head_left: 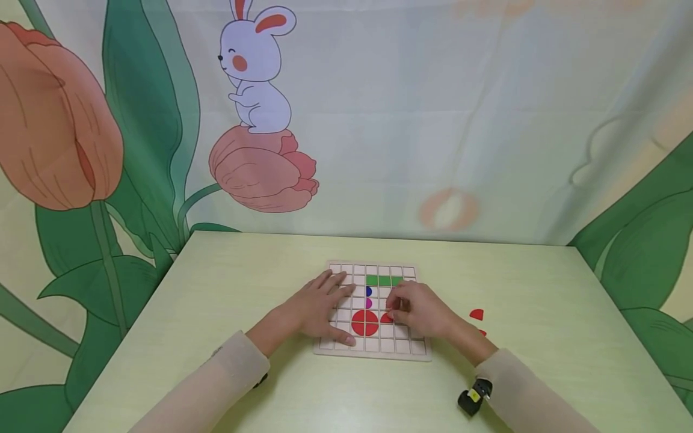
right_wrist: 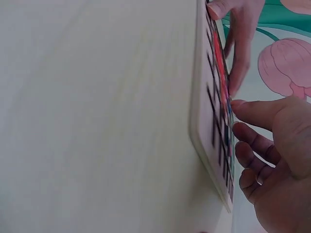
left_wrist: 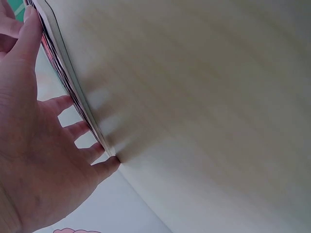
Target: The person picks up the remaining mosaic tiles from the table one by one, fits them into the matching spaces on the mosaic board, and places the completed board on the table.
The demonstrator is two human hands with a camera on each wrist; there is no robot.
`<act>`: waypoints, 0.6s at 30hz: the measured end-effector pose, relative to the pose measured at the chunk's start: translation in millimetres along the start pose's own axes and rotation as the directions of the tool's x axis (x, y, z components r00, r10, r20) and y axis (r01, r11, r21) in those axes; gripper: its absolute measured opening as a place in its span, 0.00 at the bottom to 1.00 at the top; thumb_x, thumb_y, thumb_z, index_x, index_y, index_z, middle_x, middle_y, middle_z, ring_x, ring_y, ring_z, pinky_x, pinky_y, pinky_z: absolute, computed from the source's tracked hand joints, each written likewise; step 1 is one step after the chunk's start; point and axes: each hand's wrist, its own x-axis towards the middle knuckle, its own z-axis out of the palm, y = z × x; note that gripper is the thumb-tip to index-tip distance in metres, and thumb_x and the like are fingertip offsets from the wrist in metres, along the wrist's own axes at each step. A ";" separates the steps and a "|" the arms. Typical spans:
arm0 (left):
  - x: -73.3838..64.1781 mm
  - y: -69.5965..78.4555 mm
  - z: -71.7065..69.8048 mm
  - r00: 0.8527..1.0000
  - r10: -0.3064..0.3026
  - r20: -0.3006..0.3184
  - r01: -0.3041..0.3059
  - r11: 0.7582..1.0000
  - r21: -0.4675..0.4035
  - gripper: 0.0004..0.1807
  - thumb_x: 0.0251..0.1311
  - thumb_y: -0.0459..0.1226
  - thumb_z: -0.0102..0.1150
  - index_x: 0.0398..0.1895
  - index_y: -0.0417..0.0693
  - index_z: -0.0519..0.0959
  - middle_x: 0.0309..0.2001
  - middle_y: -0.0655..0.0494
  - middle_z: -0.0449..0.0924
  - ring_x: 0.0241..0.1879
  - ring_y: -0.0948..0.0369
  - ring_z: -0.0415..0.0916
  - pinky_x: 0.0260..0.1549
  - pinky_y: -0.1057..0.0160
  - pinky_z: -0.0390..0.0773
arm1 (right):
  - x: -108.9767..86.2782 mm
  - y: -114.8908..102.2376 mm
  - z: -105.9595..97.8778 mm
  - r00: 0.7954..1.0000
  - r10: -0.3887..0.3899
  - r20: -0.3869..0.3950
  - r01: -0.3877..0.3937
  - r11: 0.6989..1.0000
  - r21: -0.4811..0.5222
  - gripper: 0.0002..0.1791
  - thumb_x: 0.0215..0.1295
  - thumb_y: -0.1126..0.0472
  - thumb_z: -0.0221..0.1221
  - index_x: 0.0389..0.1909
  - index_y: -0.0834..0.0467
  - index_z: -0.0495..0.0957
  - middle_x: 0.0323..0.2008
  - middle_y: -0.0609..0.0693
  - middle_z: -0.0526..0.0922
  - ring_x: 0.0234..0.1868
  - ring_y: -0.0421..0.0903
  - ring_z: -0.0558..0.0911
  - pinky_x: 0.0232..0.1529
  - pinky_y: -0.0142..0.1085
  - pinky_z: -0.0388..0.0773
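A square puzzle board point(head_left: 373, 355) with a grid of white cells lies on the table. My left hand point(head_left: 323, 305) rests spread on its left side, fingers extended over the cells and thumb near the front. Beside that thumb is a full red circle point(head_left: 365, 323) made of quarter pieces. My right hand point(head_left: 415, 308) is over the right side, thumb and fingers curled together at a red quarter-circle piece point(head_left: 386, 318), which they partly cover. Behind are a green strip point(head_left: 384, 281), a blue half-circle point(head_left: 369, 291) and a magenta half-circle point(head_left: 369, 304).
A loose red quarter piece point(head_left: 477, 314) lies on the table point(head_left: 530, 300) right of the board. Another red piece point(head_left: 483, 332) is partly hidden by the right forearm. A printed curtain point(head_left: 379, 120) hangs behind the table's back edge.
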 end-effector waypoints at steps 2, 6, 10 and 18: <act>0.1 0.1 0.2 1.000 -0.002 0.002 0.002 1.000 0.001 0.68 0.49 0.81 0.59 0.87 0.58 0.52 0.87 0.48 0.41 0.84 0.41 0.38 0.80 0.38 0.49 | -2.0 0.6 -7.2 1.000 0.015 -0.021 -0.016 1.000 -0.014 0.05 0.68 0.62 0.72 0.40 0.52 0.87 0.35 0.41 0.80 0.39 0.44 0.77 0.38 0.33 0.80; 0.6 0.2 1.4 1.000 -0.008 0.006 0.008 1.000 0.006 0.68 0.48 0.81 0.59 0.88 0.60 0.51 0.87 0.49 0.40 0.85 0.42 0.37 0.80 0.40 0.48 | -11.9 5.3 -28.6 0.997 0.056 -0.061 -0.058 0.998 -0.032 0.05 0.69 0.63 0.71 0.43 0.53 0.87 0.35 0.41 0.80 0.40 0.45 0.77 0.39 0.34 0.79; 1.2 0.0 2.4 1.000 -0.008 0.007 0.008 1.000 0.010 0.68 0.48 0.81 0.59 0.88 0.60 0.51 0.87 0.49 0.40 0.85 0.42 0.37 0.81 0.40 0.48 | -27.3 17.0 -47.8 0.993 0.080 -0.085 -0.086 0.994 -0.065 0.06 0.70 0.63 0.70 0.45 0.54 0.87 0.36 0.41 0.81 0.41 0.45 0.78 0.38 0.34 0.80; 0.0 1.3 0.5 1.000 -0.017 0.013 0.017 1.000 0.000 0.68 0.49 0.81 0.60 0.88 0.60 0.51 0.87 0.49 0.40 0.85 0.42 0.37 0.81 0.40 0.48 | -59.2 46.5 -73.6 0.983 0.101 -0.154 -0.116 0.989 -0.092 0.05 0.68 0.66 0.70 0.43 0.56 0.86 0.35 0.43 0.81 0.39 0.46 0.77 0.32 0.33 0.78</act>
